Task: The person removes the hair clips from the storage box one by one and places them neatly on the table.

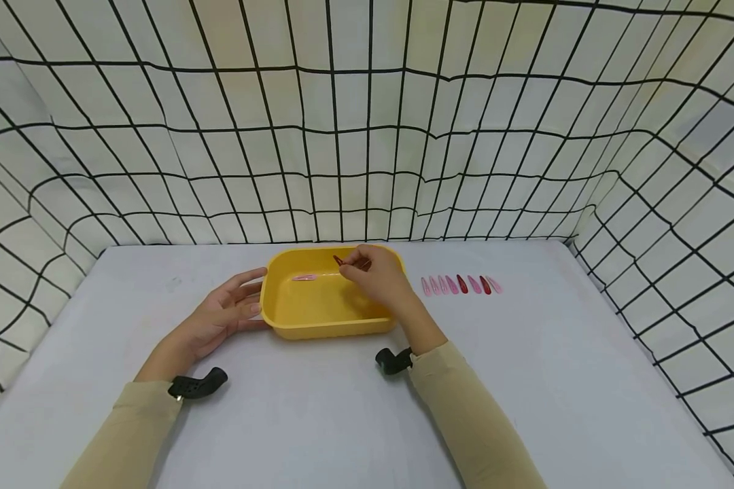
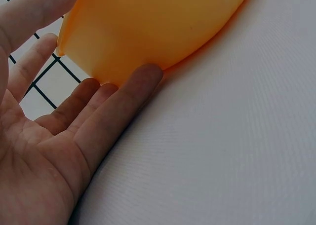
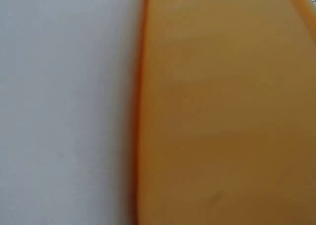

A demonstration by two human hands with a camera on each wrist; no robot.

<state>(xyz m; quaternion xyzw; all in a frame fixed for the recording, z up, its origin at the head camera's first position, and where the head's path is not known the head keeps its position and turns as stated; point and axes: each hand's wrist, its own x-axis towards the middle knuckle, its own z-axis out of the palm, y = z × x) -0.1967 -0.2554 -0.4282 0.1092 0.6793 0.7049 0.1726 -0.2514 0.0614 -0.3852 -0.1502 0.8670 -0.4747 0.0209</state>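
Observation:
A yellow plastic tub [image 1: 327, 331] stands on the white table, with one pink snap hair clip [image 1: 304, 277] lying inside it. My left hand [image 1: 223, 316] touches the tub's left side, fingers fairly straight; the left wrist view shows fingertips against the tub's outer wall [image 2: 143, 27]. Over the right part of the tub, my right hand [image 1: 379, 275] pinches a dark red hair clip [image 1: 339, 261] between thumb and fingers. The right wrist view has only the tub's side [image 3: 222, 106], with the hand out of sight.
Right of the tub, several pink and dark red hair clips [image 1: 462, 284] lie side by side in a row on the white table [image 1: 318, 414]. Black netting [image 1: 367, 129] over white cloth rises behind the table and along both sides.

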